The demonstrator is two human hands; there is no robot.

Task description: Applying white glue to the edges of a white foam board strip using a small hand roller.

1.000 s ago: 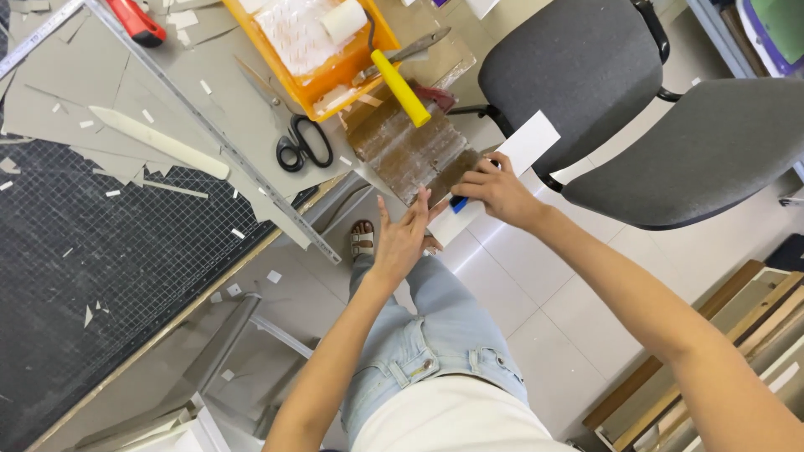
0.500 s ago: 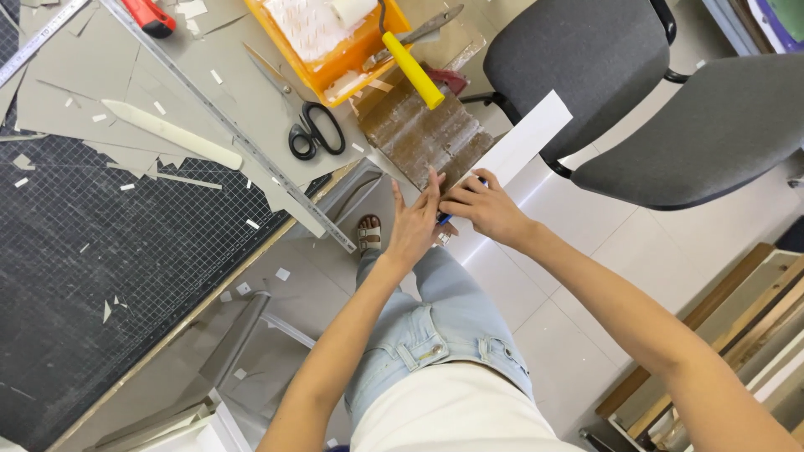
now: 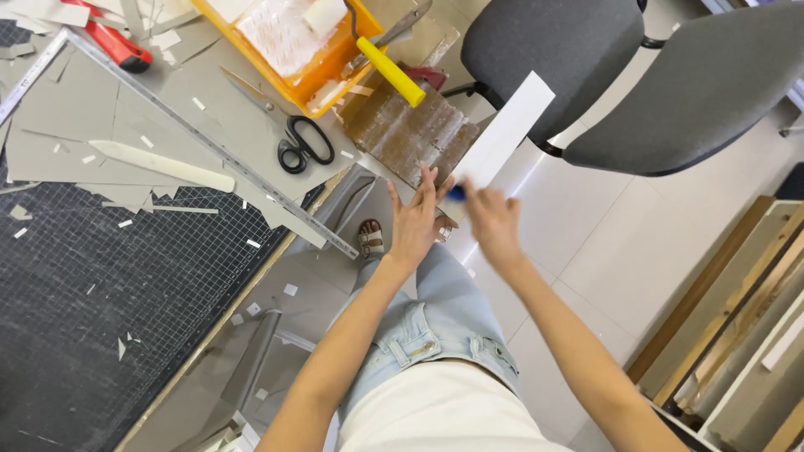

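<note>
In the head view, the right hand (image 3: 494, 224) at the frame's centre is motion-blurred, so whether it grasps anything cannot be told; a small blue object (image 3: 455, 193) shows at its fingertips, too smeared to identify. The left hand (image 3: 415, 219) lies released, fingers spread flat, just beside it. A long white paper strip (image 3: 507, 132) runs from the hands toward upper right, its lower end hidden behind them, beside a glue-stained brown board (image 3: 410, 132) on the worktop (image 3: 226, 125) edge.
</note>
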